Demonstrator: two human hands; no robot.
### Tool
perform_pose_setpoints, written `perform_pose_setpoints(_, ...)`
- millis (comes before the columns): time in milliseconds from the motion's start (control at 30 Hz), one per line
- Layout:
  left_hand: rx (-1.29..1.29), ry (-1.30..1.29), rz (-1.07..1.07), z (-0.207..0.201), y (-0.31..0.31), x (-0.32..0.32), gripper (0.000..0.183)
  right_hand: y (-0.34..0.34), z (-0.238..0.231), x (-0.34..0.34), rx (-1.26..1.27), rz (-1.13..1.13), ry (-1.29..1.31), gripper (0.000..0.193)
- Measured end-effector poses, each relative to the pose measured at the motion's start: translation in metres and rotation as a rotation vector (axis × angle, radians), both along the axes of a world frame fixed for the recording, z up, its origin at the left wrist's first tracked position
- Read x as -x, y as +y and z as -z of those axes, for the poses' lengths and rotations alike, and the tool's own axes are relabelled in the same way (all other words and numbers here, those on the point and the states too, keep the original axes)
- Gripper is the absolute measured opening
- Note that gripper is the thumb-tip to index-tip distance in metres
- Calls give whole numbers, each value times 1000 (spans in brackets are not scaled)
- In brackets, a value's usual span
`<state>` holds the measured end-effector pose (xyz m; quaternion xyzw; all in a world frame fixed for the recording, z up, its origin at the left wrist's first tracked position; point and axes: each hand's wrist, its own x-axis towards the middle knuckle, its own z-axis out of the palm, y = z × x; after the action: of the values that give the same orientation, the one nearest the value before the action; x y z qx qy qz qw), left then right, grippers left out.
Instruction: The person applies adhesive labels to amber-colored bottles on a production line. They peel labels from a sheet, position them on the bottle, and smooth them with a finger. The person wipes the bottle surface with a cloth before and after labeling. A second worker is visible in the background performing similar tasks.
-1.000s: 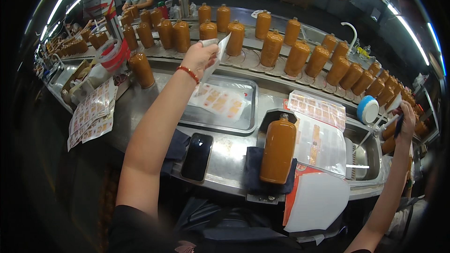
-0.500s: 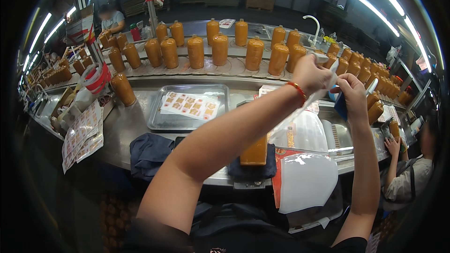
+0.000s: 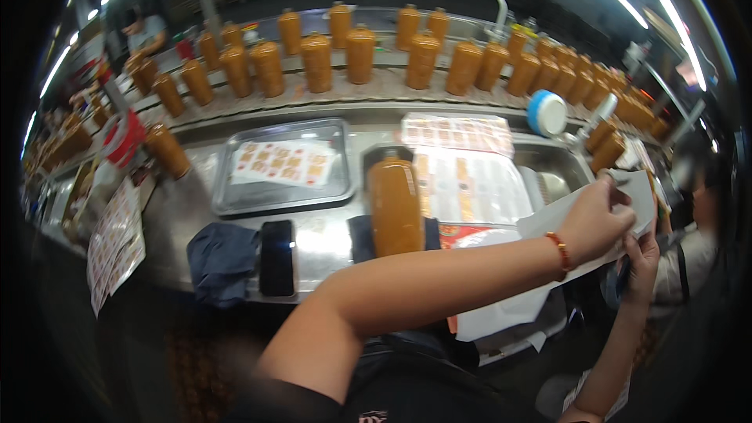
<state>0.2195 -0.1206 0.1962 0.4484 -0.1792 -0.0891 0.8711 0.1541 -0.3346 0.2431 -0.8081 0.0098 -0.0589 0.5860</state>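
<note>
At the right, my left hand [image 3: 601, 218] is closed at the upper part of a white sheet [image 3: 552, 215], its fingertips pinched. My right hand [image 3: 641, 262] is closed at the sheet's lower right edge, and a dark blue thing [image 3: 624, 276], too blurred to name, sits in that hand. My left forearm crosses in front of the counter. Beyond it a brown bottle [image 3: 397, 204] lies on a dark cloth [image 3: 362, 236]. Label sheets [image 3: 462, 184] with gold prints lie to the bottle's right, partly hidden lower down by the held sheet and my arm.
A metal tray [image 3: 227, 197] carries a label sheet [image 3: 283, 163]. Left of the bottle are a phone [image 3: 277, 258] and a folded dark cloth [image 3: 223, 262]. Several brown bottles [image 3: 317, 63] stand along the back track. A white-and-blue round container [image 3: 548, 113] stands by the sink [image 3: 560, 176]. A co-worker [image 3: 697, 254] is close at right.
Both hands have come down and nearer at the right, and a white sheet now stretches between them. My left arm has dropped, uncovering the bottle and phone. The view has shifted.
</note>
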Motion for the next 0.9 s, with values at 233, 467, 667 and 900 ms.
perform_pose_setpoints(233, 63, -73, -267, 37, 149, -9, 25, -98, -10, 155, 124, 617, -89, 40)
perform_pose_setpoints(467, -98, 25, -587, 116, 227, 57, 27, -165, 64, 188, 287, 787, 6, 40)
perform_pose_setpoints(667, -336, -17, -489, 136, 211, 120, 33, -175, 214, 146, 64, 827, 68, 28)
perform_pose_setpoints(900, -459, 121, -623, 145, 233, 150, 37, -105, 191, 105, -477, 551, 722, 70)
